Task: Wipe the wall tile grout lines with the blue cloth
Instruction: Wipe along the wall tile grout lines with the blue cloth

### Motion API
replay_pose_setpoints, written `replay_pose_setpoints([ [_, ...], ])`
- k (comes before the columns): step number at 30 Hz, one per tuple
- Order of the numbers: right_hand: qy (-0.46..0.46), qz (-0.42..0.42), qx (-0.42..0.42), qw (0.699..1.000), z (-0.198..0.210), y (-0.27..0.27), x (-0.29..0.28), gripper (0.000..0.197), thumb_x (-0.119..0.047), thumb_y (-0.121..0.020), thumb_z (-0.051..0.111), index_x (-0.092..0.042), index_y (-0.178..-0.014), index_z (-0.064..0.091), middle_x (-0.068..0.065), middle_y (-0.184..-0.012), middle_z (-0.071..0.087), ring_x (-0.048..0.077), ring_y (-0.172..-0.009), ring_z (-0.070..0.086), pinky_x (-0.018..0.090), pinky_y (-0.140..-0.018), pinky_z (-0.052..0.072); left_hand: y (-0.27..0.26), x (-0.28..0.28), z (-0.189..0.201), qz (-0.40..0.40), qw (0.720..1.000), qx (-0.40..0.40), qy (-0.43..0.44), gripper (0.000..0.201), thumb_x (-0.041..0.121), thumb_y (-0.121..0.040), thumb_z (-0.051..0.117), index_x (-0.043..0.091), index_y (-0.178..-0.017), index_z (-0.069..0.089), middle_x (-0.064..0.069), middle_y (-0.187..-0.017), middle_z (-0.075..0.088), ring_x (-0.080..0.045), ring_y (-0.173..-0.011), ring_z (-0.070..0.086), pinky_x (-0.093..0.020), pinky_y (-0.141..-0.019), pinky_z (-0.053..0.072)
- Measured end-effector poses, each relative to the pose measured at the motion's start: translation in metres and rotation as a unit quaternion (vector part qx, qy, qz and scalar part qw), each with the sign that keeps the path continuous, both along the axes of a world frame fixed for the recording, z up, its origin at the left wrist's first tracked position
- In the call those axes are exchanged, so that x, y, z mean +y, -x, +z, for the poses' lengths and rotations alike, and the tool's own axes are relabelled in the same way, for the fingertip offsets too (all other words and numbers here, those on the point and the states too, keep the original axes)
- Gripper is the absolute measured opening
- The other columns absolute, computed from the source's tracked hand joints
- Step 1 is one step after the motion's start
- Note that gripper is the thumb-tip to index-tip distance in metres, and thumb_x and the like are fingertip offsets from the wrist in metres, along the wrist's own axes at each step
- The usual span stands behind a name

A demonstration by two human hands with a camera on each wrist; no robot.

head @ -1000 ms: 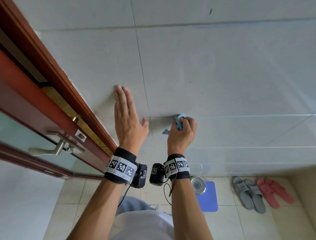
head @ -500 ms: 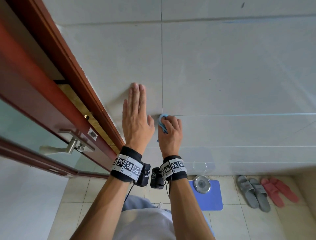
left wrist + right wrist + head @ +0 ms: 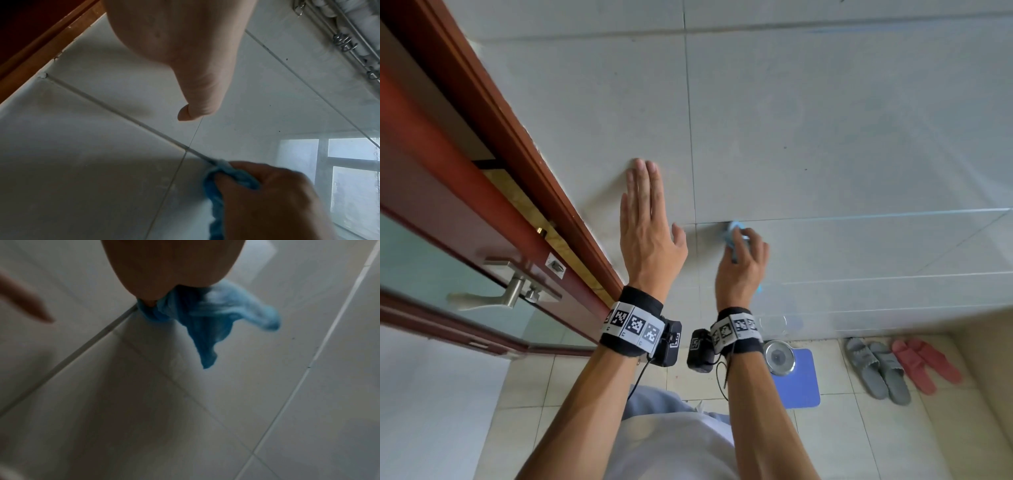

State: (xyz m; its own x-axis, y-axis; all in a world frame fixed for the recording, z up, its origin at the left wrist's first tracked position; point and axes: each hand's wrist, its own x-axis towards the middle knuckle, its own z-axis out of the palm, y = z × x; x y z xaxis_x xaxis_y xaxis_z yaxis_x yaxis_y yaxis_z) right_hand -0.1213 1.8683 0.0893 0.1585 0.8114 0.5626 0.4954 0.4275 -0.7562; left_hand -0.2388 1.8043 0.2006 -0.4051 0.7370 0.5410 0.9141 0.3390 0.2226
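My right hand (image 3: 739, 263) grips the bunched blue cloth (image 3: 732, 234) and presses its tip against a horizontal grout line (image 3: 859, 215) on the pale tiled wall (image 3: 825, 120), just right of where a vertical grout line (image 3: 690, 120) crosses it. The cloth (image 3: 205, 318) hangs loose below my fist in the right wrist view, and the left wrist view shows the cloth (image 3: 226, 175) on the grout. My left hand (image 3: 647, 226) lies flat on the wall with straight fingers, to the left of the cloth.
A red-brown door frame (image 3: 510, 130) and a glass door with a metal handle (image 3: 496, 294) stand at the left. On the floor below are a blue scale (image 3: 796, 377), grey slippers (image 3: 876, 370) and pink slippers (image 3: 924, 363). A metal rack (image 3: 349, 40) hangs higher up.
My right hand slid the cloth left along the grout line to beside my left thumb, then back right, past the vertical grout line. The left hand stays flat on the wall.
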Motion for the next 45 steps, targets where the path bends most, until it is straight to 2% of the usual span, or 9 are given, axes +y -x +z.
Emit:
replay_pose_setpoints([
  [5,-0.021,0.113,-0.050,0.992,0.005,0.042,-0.027,0.029,-0.002,-0.094,0.059,-0.006,-0.118,0.075,0.008,-0.112,0.067,0.025,-0.094,0.051,0.037,-0.077,0.051,0.001,-0.001,0.001,-0.001,1.000,0.008,0.003,0.105,0.016,-0.087,0.070,0.007,-0.167,0.003,-0.012,-0.175,-0.001,-0.023,-0.162,-0.002,-0.043,-0.131,0.017],
  [10,-0.041,0.063,-0.077,0.994,0.003,0.024,-0.014,0.036,0.010,-0.087,0.069,-0.010,-0.115,0.077,0.010,-0.100,0.065,0.027,-0.084,0.051,0.040,-0.068,0.050,0.007,-0.005,0.003,0.002,0.999,0.025,0.027,0.107,0.014,-0.086,0.070,0.011,-0.167,0.000,-0.009,-0.176,-0.004,-0.021,-0.162,-0.002,-0.043,-0.131,0.017],
  [16,0.013,-0.046,-0.005,0.999,-0.002,0.003,0.002,0.037,0.013,-0.085,0.066,-0.011,-0.111,0.076,0.009,-0.103,0.061,0.027,-0.089,0.048,0.044,-0.074,0.049,0.009,-0.012,0.008,-0.011,0.999,0.021,0.035,0.109,0.015,-0.086,0.070,0.015,-0.168,-0.001,-0.006,-0.176,-0.005,-0.018,-0.162,-0.003,-0.042,-0.131,0.018],
  [21,0.041,0.015,-0.014,0.999,0.001,0.026,-0.017,0.036,0.008,-0.087,0.069,-0.007,-0.119,0.074,0.009,-0.109,0.061,0.026,-0.093,0.049,0.036,-0.079,0.047,0.005,-0.012,0.009,-0.013,0.999,0.006,0.032,0.108,0.014,-0.086,0.070,0.014,-0.168,-0.001,-0.006,-0.176,-0.006,-0.018,-0.162,-0.004,-0.039,-0.131,0.014],
  [29,0.016,0.080,-0.085,0.993,0.015,0.025,-0.024,0.039,0.010,-0.078,0.063,-0.008,-0.110,0.076,0.008,-0.106,0.063,0.029,-0.088,0.050,0.044,-0.074,0.048,-0.005,-0.005,0.005,-0.002,1.000,-0.003,0.005,0.107,0.014,-0.084,0.071,0.007,-0.167,0.005,-0.012,-0.175,0.000,-0.025,-0.162,0.001,-0.040,-0.131,0.016],
  [32,-0.003,0.044,-0.122,0.992,0.017,0.006,-0.016,0.043,0.010,-0.081,0.062,-0.014,-0.112,0.077,0.008,-0.102,0.063,0.029,-0.085,0.051,0.040,-0.070,0.046,-0.007,-0.005,0.005,0.001,1.000,-0.003,0.005,0.107,0.015,-0.084,0.072,0.006,-0.167,0.004,-0.013,-0.175,0.000,-0.026,-0.162,0.001,-0.039,-0.131,0.015],
  [38,0.035,-0.096,-0.009,0.995,0.012,-0.025,0.013,0.041,0.012,-0.080,0.061,-0.015,-0.103,0.080,0.008,-0.100,0.061,0.028,-0.086,0.049,0.048,-0.072,0.049,0.001,-0.011,0.008,-0.014,1.000,0.002,0.017,0.109,0.012,-0.084,0.071,0.012,-0.168,0.001,-0.008,-0.176,-0.004,-0.020,-0.162,-0.003,-0.043,-0.130,0.020],
  [42,0.034,0.020,-0.033,0.999,0.015,0.019,-0.015,0.043,0.018,-0.078,0.063,-0.010,-0.106,0.079,0.008,-0.102,0.064,0.025,-0.088,0.048,0.037,-0.073,0.046,0.003,-0.014,0.010,-0.025,1.000,0.000,0.016,0.108,0.012,-0.084,0.070,0.013,-0.168,0.002,-0.007,-0.176,-0.004,-0.020,-0.162,-0.002,-0.042,-0.130,0.019],
  [45,0.063,0.096,-0.048,0.992,0.028,0.032,-0.026,0.031,0.013,-0.085,0.066,-0.008,-0.102,0.079,0.005,-0.099,0.064,0.024,-0.088,0.050,0.042,-0.071,0.051,0.004,-0.014,0.012,-0.040,0.999,-0.008,-0.004,0.102,0.008,-0.085,0.069,0.011,-0.168,0.008,-0.008,-0.176,0.002,-0.021,-0.163,0.003,-0.042,-0.130,0.022],
])
